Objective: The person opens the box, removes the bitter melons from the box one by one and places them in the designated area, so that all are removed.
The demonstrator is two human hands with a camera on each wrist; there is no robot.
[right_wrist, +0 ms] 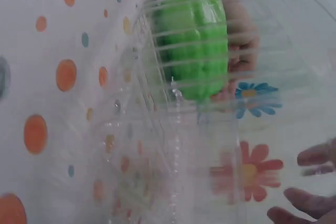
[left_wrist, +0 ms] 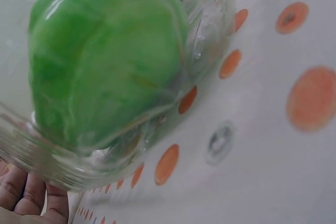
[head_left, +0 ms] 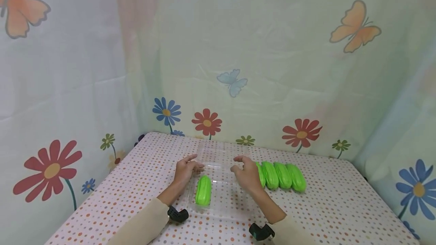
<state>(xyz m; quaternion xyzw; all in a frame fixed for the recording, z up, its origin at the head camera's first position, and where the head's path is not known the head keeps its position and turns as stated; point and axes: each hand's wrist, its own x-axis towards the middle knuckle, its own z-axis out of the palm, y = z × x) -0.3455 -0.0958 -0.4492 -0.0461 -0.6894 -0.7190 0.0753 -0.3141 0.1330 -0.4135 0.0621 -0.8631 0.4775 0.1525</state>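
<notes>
A clear plastic clamshell box [head_left: 226,200] lies with its lid [head_left: 221,152] laid back, away from me. Inside its left part is one long, ridged green piece [head_left: 203,191], shaped like a cucumber. My left hand [head_left: 184,170] is at the box's left side, fingers extended near the hinge. Through the left wrist view, some of its fingers [left_wrist: 32,195] show right by the clear wall. At the right side of the box, my right hand [head_left: 248,175] has its fingers spread toward the lid. Nothing shows between its fingers [right_wrist: 310,203] in the right wrist view.
Several more green pieces [head_left: 282,176] lie side by side to the right of my right hand, one partly hidden by it. A dotted cloth [head_left: 340,196] covers the table. Printed curtains [head_left: 265,56] hang behind it and at both sides.
</notes>
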